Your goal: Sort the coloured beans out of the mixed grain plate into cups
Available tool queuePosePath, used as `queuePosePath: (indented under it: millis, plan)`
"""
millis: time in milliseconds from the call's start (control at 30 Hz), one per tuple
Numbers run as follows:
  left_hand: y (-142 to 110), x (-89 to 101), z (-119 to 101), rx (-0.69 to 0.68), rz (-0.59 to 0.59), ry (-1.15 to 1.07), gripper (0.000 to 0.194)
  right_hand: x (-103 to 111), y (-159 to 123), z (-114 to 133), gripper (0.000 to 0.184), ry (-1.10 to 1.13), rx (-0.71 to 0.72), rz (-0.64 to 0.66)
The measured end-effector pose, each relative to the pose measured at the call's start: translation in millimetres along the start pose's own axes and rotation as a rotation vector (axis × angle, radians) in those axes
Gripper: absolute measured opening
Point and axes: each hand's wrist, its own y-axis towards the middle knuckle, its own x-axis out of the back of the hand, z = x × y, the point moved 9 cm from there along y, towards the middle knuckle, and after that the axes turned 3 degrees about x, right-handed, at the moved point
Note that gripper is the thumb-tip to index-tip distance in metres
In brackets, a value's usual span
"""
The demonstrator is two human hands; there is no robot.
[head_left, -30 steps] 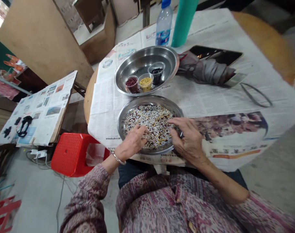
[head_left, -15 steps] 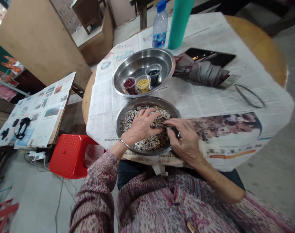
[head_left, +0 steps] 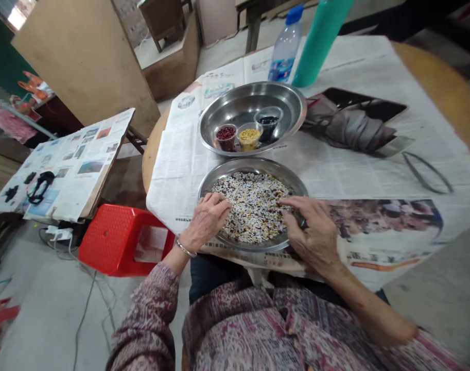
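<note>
While left hand (head_left: 207, 219) curls, hold unclear, and right hand (head_left: 315, 233) gapes, seemingly empty, grains (head_left: 252, 208) between fingers may spill if over-pushed.

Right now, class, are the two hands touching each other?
Apart. The head view shows a wide stretch of grains between the left hand and the right hand.

Mixed grains (head_left: 254, 206) in steel bowl (head_left: 294, 180)
</note>
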Motion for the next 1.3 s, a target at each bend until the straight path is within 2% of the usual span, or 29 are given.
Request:
queuePosePath:
  millis: [100, 200, 300, 367, 433, 567, 733, 833, 967, 1100, 1200, 1300]
  plan:
    - [-13.4, 8.8, 11.0, -0.017, -0.140, -0.148, 0.018, 0.2, 5.6, 10.3, 0.018, -0.138, 0.079, 0.086]
    - [-23.8, 12.2, 17.1, -0.039, -0.285, -0.289, 0.020, -10.9, 13.6, 24.8, 0.015, -0.213, 0.212, 0.262]
    - [-30.1, 11.8, 21.6, -0.021, -0.392, -0.349, 0.020, -39.0, 12.7, 43.8, 0.014, -0.069, 0.368, 0.525]
    - [-31.1, 11.0, 21.3, -0.022, -0.412, -0.365, 0.018, -61.3, 7.6, 55.4, 0.016, -0.002, 0.454, 0.688]
    - [-30.2, 10.9, 19.0, -0.039, -0.404, -0.365, 0.016, -80.6, 6.5, 60.5, 0.019, -0.020, 0.509, 0.779]
    - [-28.9, 13.7, 16.7, -0.061, -0.412, -0.361, 0.014, -102.3, 25.3, 46.7, 0.028, -0.139, 0.500, 0.774]
    - [-29.5, 15.0, 16.5, -0.077, -0.457, -0.380, 0.013, -100.5, 63.0, 2.3, 0.033, -0.286, 0.289, 0.638]
    - [-29.9, 14.0, 17.5, -0.070, -0.465, -0.384, 0.012, -100.3, 75.9, -7.6, 0.035, -0.362, 0.197, 0.578]
    - [-31.4, 13.1, 19.3, -0.059, -0.469, -0.396, 0.009, -116.1, 78.2, 10.1, 0.041, -0.444, 0.207, 0.572]
    - [-34.4, 13.7, 23.9, -0.012, -0.483, -0.426, 0.023, -134.4, 59.0, 53.4, 0.036, -0.237, 0.407, 0.653]
    - [-37.2, 16.1, 25.1, -0.003, -0.503, -0.455, 0.033, -126.6, 38.1, 79.5, 0.024, -0.036, 0.556, 0.711]
    - [-36.9, 15.0, 25.7, 0.018, -0.481, -0.454, 0.030, -103.9, 21.0, 85.6, 0.015, 0.053, 0.634, 0.782]
